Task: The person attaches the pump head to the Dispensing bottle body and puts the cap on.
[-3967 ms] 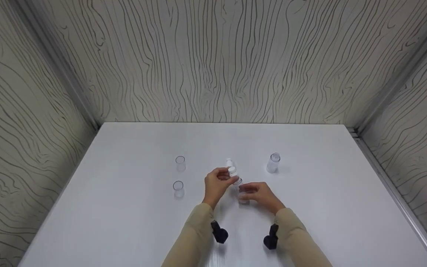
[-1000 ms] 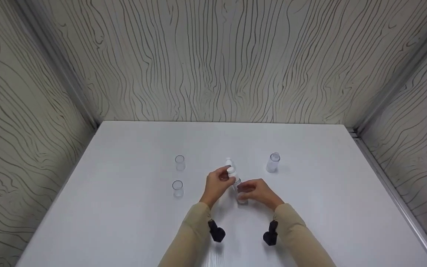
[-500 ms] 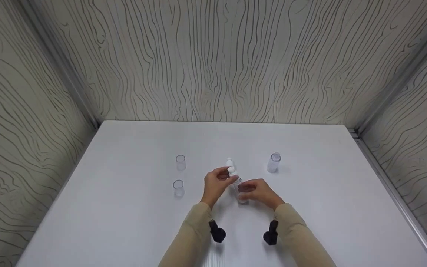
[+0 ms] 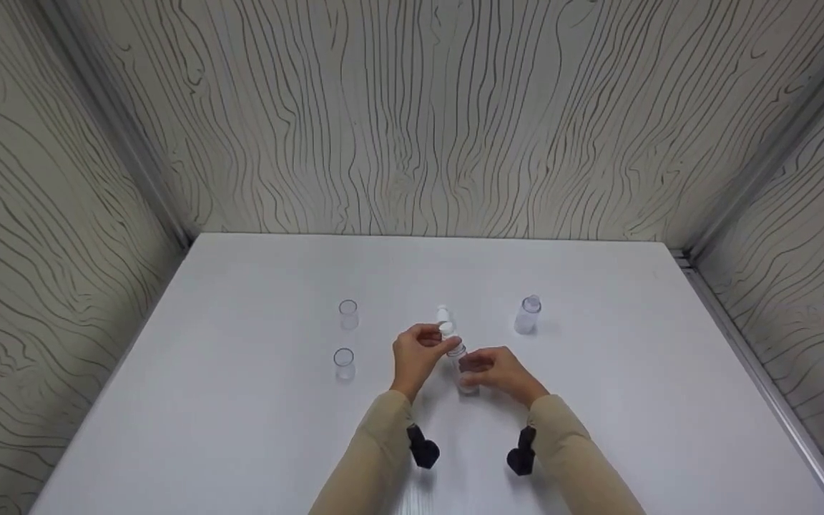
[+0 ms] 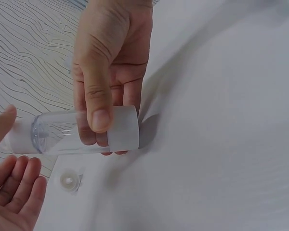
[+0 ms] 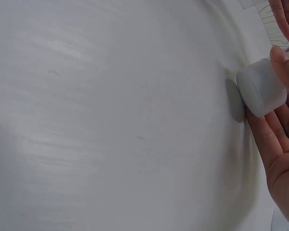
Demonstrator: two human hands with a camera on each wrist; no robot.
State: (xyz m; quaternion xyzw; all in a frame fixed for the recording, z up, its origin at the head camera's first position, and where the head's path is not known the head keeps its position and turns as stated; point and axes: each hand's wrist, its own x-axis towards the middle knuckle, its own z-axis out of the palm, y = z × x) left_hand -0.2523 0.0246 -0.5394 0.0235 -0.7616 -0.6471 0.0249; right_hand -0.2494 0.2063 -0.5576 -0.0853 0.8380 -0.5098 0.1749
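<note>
head: left hand (image 4: 418, 355) pinches the white top (image 4: 447, 328), right hand (image 4: 499, 373) grips the clear bottle (image 4: 459, 370) over the bench (image 4: 240, 415). left wrist: crooked pressure could jam top against bottle. right wrist: slack fingers could drop the pale base (image 6: 261, 89).

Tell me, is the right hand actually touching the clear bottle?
Touching. The left wrist view shows the right hand with its thumb laid across the clear bottle and fingers curled behind it.
</note>
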